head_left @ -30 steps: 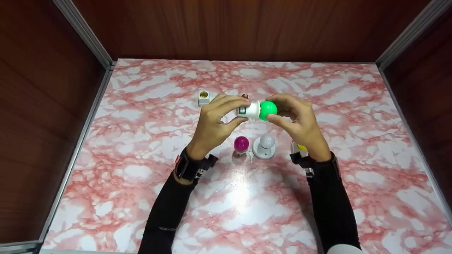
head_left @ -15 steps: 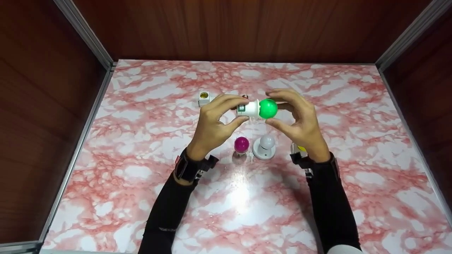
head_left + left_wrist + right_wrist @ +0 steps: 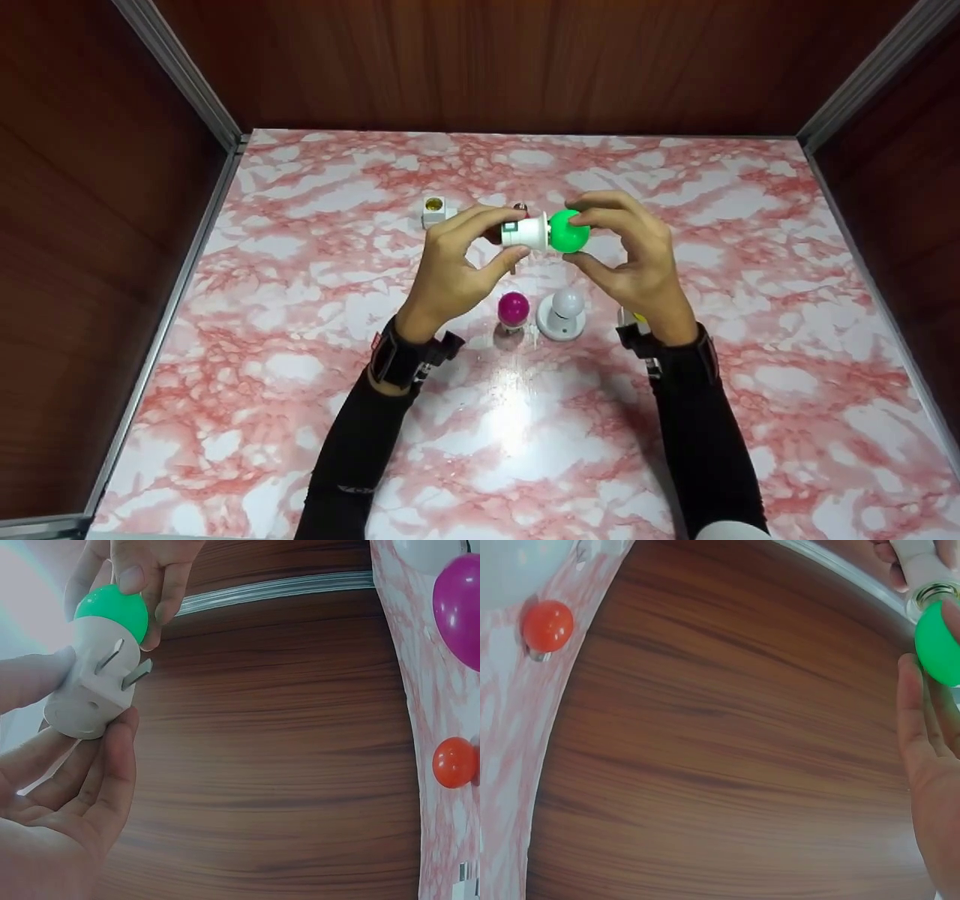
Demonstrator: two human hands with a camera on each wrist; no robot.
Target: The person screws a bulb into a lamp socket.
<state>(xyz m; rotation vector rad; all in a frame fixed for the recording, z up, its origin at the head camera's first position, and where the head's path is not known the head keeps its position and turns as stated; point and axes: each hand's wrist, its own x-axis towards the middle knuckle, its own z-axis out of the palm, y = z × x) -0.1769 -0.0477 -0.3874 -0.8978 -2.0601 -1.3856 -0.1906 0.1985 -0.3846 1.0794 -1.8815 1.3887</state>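
Note:
In the head view my left hand (image 3: 454, 259) grips a white plug-in bulb socket (image 3: 527, 234) between thumb and fingers, held sideways. Two flat metal prongs (image 3: 136, 673) stick out of the socket's side in the left wrist view. My right hand (image 3: 637, 255) pinches a round green light bulb (image 3: 570, 234) at the socket's mouth, thumb below and fingertips above. Metal screw thread (image 3: 939, 592) shows between bulb and socket in the right wrist view. Both hands are raised over the marbled table.
On the table (image 3: 300, 420) are a magenta bulb (image 3: 514, 308), a white bulb (image 3: 568, 303) on a round base, and a white cube socket (image 3: 433, 212). A yellow thing (image 3: 640, 321) is partly hidden by my right wrist. A red-orange bulb (image 3: 454, 763) lies behind my left fingers.
My right fingers spread off the green bulb, then closed on it again in a shifted grip. The socket has rotated slightly in my left hand, its green label now higher.

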